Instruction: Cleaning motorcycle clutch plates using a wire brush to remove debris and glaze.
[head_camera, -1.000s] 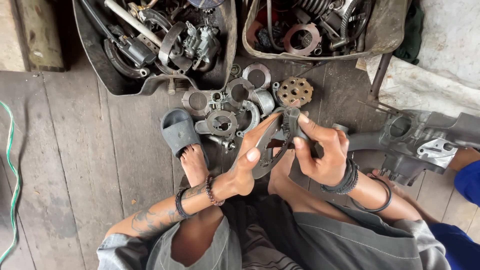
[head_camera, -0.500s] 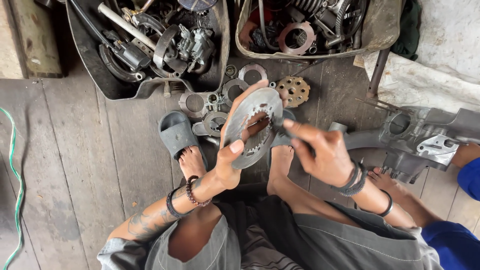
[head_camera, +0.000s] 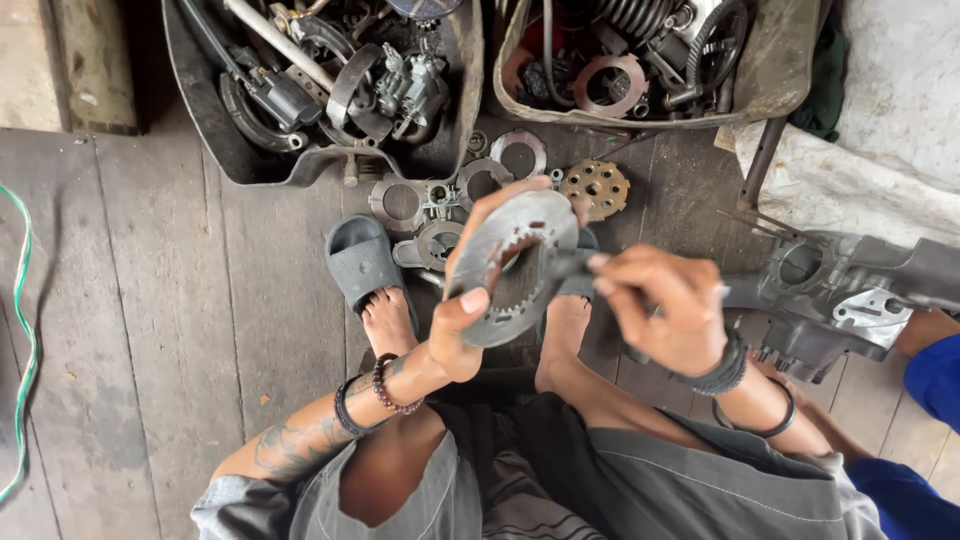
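Observation:
My left hand (head_camera: 462, 320) grips a grey toothed metal ring plate (head_camera: 500, 300) by its rim, holding it face-up in front of me above my feet. My right hand (head_camera: 660, 305) pinches a small dark tool or part (head_camera: 565, 265) whose tip reaches into the ring's open centre. Both wrists wear bracelets. I sit on a wooden plank floor with bare feet, the left one by a grey slipper (head_camera: 360, 262).
Several loose discs and rings (head_camera: 480, 180) and a gold perforated hub (head_camera: 594, 187) lie on the floor ahead. Two tubs of metal scrap parts (head_camera: 330, 80) (head_camera: 640, 60) stand behind. A grey engine casing (head_camera: 830, 295) sits right, beside another person's blue sleeve (head_camera: 935, 375). A green cable (head_camera: 25, 330) runs left.
My left hand turned the ring plate from edge-on to face-up and lifted it. My right hand shifted right and brought the small tool to the plate's centre.

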